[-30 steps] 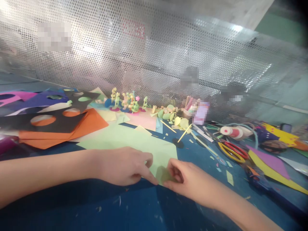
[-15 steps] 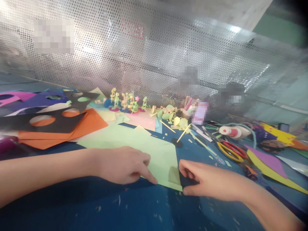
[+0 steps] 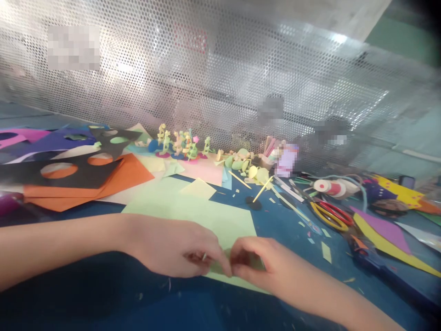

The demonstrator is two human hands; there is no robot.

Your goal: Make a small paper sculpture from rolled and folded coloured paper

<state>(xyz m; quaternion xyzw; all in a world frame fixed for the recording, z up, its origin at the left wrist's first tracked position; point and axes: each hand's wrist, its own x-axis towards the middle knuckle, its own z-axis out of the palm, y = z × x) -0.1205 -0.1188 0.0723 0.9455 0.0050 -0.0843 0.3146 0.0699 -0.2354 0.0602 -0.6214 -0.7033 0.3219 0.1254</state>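
A pale green sheet of paper (image 3: pixel 193 211) lies flat on the blue table (image 3: pixel 275 216) in front of me. My left hand (image 3: pixel 175 248) and my right hand (image 3: pixel 258 266) meet at its near edge. Both pinch the paper there, fingertips almost touching each other. The edge between them looks lifted or folded, though the hands hide the exact fold.
Orange and black sheets with round holes (image 3: pixel 79 172) lie at the left. Small paper figures (image 3: pixel 179 145) stand at the back before a perforated metal screen (image 3: pixel 220 78). Yellow and red scissors (image 3: pixel 332 214), a thread spool (image 3: pixel 330 187), wooden sticks (image 3: pixel 263 188) and purple and yellow scraps (image 3: pixel 389 230) lie at the right.
My right hand moved left from the sheet's right corner to meet my left hand. Both now pinch the near edge, where before my left fingers lay pressed on the paper.
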